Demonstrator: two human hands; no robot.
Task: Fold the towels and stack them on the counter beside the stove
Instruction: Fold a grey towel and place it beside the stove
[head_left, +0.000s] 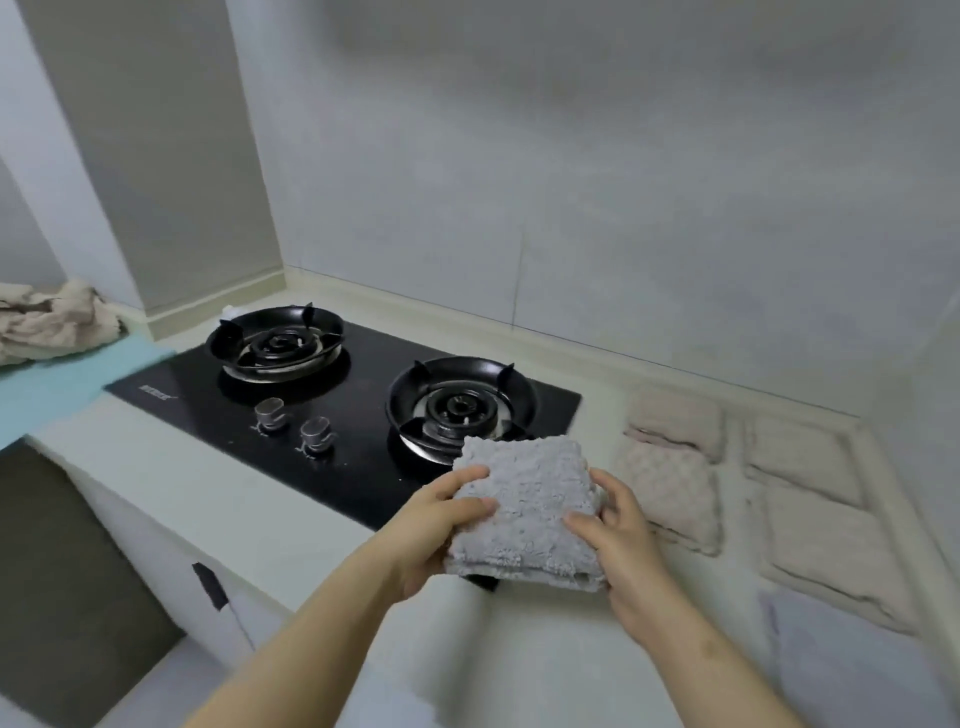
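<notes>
Grey towelling, folded into a thick square, sits between the person's two hands: the grey towel (524, 514) is held in the air above the front edge of the counter (197, 493), just in front of the right burner of the stove (208, 410). The left hand (436, 525) grips its left edge with the thumb on top. The right hand (618, 540) clasps the right edge, fingers curled round the layers.

To the right of the stove, folded beige towels (670, 488) already lie on the counter, some overlapping and some side by side; blur hides how neatly they sit. I judge that part of the job done, and the grey one ready to join them.

Far left, a heap of beige towels (52, 322) lies rumpled and unfolded on a pale blue surface (62, 384). That looks like the work left, so the task seems past halfway, though not finished.
</notes>
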